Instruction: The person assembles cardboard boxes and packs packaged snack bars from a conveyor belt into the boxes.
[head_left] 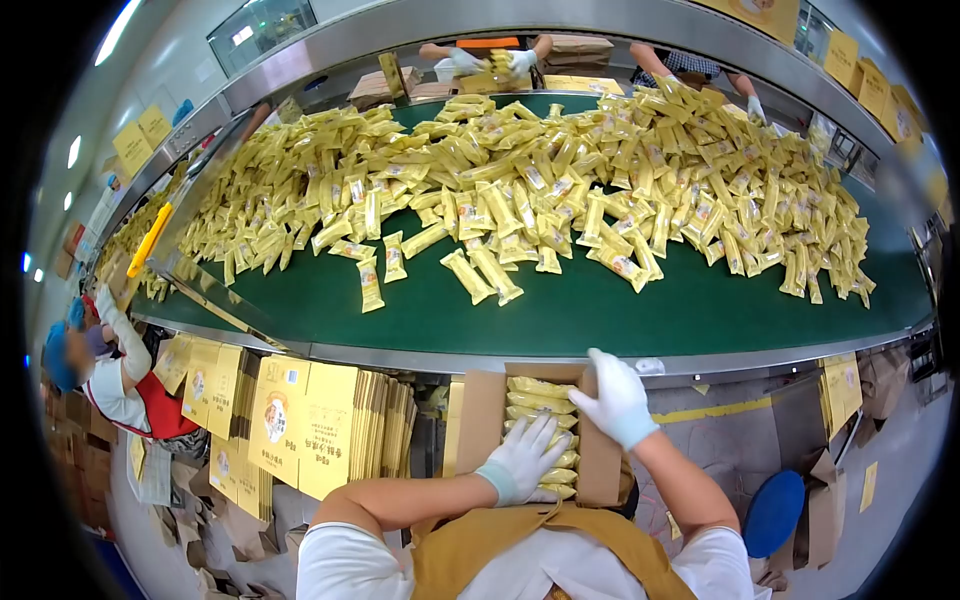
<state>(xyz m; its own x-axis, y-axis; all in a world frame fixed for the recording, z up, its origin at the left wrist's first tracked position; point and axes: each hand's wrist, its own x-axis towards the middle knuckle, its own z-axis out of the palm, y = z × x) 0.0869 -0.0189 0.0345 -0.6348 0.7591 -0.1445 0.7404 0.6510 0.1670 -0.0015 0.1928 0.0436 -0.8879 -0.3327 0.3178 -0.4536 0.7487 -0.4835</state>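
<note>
My left hand (522, 458), in a white glove, lies with spread fingers on a row of yellow wrapped packets (540, 390) inside an open cardboard box (483, 420). The packets are stacked one behind another along the box. My right hand (614, 398), also gloved, is at the box's right side near the belt edge, its thumb reaching over the packets and its fingers pointing up. Nothing shows in its grip. Beyond the box, a large heap of the same yellow packets (500, 160) covers much of the green belt (400, 320).
Flat yellow cartons (318, 425) stand in a row left of the box. A blue round stool (773, 513) is at the lower right. One co-worker in a red apron (160, 405) is at the left; gloved co-workers' hands (523, 62) are across the belt.
</note>
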